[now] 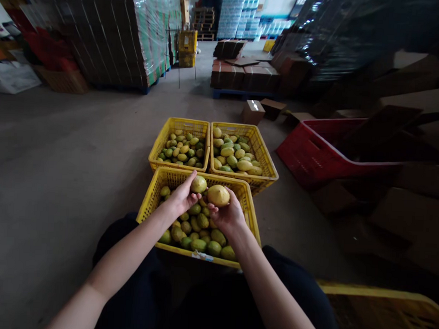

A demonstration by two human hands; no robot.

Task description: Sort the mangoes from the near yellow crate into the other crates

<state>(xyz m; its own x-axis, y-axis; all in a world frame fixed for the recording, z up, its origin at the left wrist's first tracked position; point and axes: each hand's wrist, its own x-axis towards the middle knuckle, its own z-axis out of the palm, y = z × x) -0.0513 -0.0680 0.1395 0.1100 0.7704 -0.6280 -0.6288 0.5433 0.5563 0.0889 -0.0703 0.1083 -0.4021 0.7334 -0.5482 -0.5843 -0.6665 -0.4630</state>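
Above the near yellow crate (252, 219) my two hands each hold a lemon. In my left hand (183, 194) is a smaller greenish-yellow lemon (198, 184), with the fingers curled under it. My right hand (232, 214) cups a larger, yellower lemon (218, 196), its pointed tip facing me. Below them, many green and yellow lemons (202, 221) lie in the near crate. Just beyond stand two more yellow crates: the far left crate (154, 149) holds small mixed green and yellow lemons, and the far right crate (267, 157) holds larger, mostly yellow ones.
A red crate (307, 151) stands to the right among cardboard boxes (395, 216). Another yellow crate (374, 291) is at the lower right, beside my leg. Wrapped pallet stacks (152, 35) rise at the back left. Flat cartons (245, 76) sit on a blue pallet ahead.
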